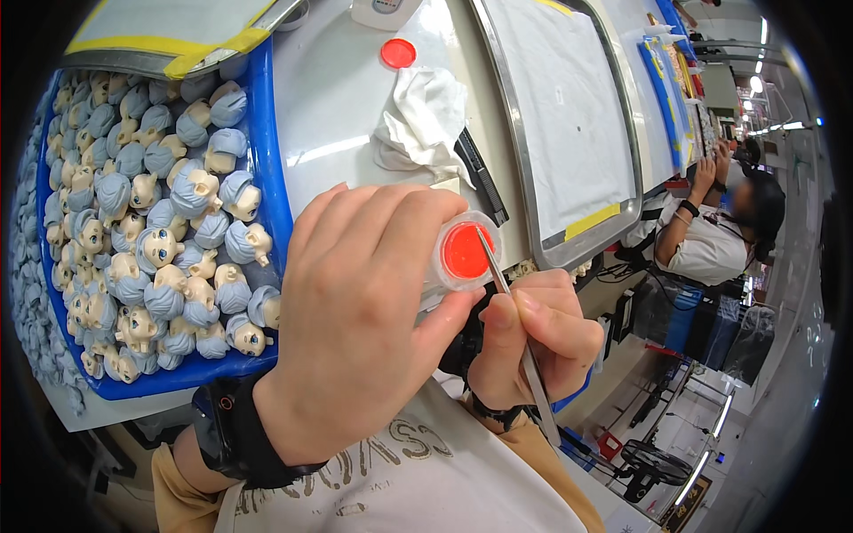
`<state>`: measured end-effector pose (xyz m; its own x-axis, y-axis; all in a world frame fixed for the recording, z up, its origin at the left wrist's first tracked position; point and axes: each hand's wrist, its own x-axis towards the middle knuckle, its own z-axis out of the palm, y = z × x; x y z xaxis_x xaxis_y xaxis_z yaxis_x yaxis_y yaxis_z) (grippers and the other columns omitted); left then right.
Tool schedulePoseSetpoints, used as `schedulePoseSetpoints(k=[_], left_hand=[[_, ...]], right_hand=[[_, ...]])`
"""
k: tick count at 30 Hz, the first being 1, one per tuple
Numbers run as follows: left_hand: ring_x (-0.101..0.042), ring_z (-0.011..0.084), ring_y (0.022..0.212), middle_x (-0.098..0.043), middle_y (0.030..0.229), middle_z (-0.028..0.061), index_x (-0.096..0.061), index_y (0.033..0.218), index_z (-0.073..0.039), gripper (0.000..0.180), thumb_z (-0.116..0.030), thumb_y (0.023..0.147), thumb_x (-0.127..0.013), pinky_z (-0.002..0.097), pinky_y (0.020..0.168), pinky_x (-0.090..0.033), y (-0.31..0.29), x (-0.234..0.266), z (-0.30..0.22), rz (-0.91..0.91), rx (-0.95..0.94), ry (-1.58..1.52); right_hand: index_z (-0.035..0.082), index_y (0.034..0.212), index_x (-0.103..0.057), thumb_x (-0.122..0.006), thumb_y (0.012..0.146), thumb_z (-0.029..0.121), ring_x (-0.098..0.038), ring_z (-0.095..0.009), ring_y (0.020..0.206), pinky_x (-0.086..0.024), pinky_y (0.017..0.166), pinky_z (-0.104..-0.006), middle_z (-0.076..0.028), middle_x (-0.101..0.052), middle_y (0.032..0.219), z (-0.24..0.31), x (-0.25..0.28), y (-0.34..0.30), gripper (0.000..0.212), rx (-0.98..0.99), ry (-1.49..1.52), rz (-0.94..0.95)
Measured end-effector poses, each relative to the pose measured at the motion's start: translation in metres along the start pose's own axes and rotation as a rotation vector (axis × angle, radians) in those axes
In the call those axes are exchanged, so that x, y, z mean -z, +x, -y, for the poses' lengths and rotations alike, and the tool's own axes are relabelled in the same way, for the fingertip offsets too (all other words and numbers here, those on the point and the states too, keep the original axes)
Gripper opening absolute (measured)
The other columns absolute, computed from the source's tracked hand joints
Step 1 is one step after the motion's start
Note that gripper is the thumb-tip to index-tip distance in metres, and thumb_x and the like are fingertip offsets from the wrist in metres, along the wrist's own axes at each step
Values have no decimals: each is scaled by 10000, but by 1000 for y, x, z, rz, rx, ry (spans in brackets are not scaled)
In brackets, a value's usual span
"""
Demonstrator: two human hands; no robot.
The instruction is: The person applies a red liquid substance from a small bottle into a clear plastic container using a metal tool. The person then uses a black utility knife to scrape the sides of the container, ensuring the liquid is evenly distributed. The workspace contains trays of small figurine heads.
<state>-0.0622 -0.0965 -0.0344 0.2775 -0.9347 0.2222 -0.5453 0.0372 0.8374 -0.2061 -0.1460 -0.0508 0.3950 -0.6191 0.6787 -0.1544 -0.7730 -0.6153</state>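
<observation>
My left hand (pixel 360 302) is closed round a small clear round jar (pixel 440 258), its thumb and fingers gripping the rim. Bright red paste or paint (pixel 466 251) fills the jar, and its open mouth faces up. Pinched in my right hand (pixel 538 333) are slim metal tweezers (pixel 531 366), slanting up to the left. Their pointed tip reaches over the red surface near the jar's upper right edge; whether it touches cannot be made out. A crumpled white cloth (pixel 425 115) and a black-handled cutter (pixel 480 173) lie just beyond the jar.
On the left, a blue tray (pixel 274 151) holds many doll heads (pixel 160 247) with grey-blue hair. A red lid (pixel 398 53) lies farther back on the table. Right of the cutter stands a metal tray (pixel 533 213) lined with white sheet. Another person (pixel 711 222) sits at the far right.
</observation>
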Motion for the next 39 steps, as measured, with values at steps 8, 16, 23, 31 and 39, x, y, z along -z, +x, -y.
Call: schedulePoseSetpoints(k=[8, 16, 23, 31, 39], left_hand=[[-572, 332, 977, -620, 1055, 90, -549, 1094, -37, 537, -4, 597, -750, 436, 975, -392, -5, -4, -1, -57, 50, -15], [-577, 329, 984, -619, 1053, 84, -551, 1088, -43, 531, -21, 601, -760, 490, 993, -386, -5, -4, 2, -42, -5, 10], [-575, 334, 984, -618, 1051, 84, -564, 1086, -45, 524, -23, 600, -759, 491, 987, -388, -5, -3, 2, -42, -15, 11], [-573, 334, 978, -617, 1053, 82, -567, 1085, -46, 525, -20, 596, -757, 487, 976, -392, -5, -4, 3, -47, -25, 3], [-576, 335, 975, -620, 1051, 78, -565, 1079, -50, 509, -28, 606, -752, 490, 974, -393, -5, -5, 3, -51, -31, 36]], right_hand=[[27, 967, -539, -734, 708, -131, -511, -180, 512, -395, 470, -282, -61, -585, 663, 0, 1, -1, 361, 9, -24, 9], [24, 967, -534, -732, 715, -126, -509, -181, 514, -394, 468, -281, -65, -586, 665, -1, -1, -1, 354, 6, -12, 3], [21, 972, -532, -727, 735, -116, -502, -169, 511, -389, 471, -280, -66, -581, 665, -1, -1, 0, 337, 2, 1, -3], [11, 984, -529, -707, 758, -118, -487, -151, 504, -379, 484, -276, -75, -581, 679, -2, -3, -1, 315, -19, 62, -26], [3, 1009, -519, -681, 770, -128, -503, -160, 512, -391, 491, -285, -89, -578, 643, -3, -4, 0, 317, -41, 108, -19]])
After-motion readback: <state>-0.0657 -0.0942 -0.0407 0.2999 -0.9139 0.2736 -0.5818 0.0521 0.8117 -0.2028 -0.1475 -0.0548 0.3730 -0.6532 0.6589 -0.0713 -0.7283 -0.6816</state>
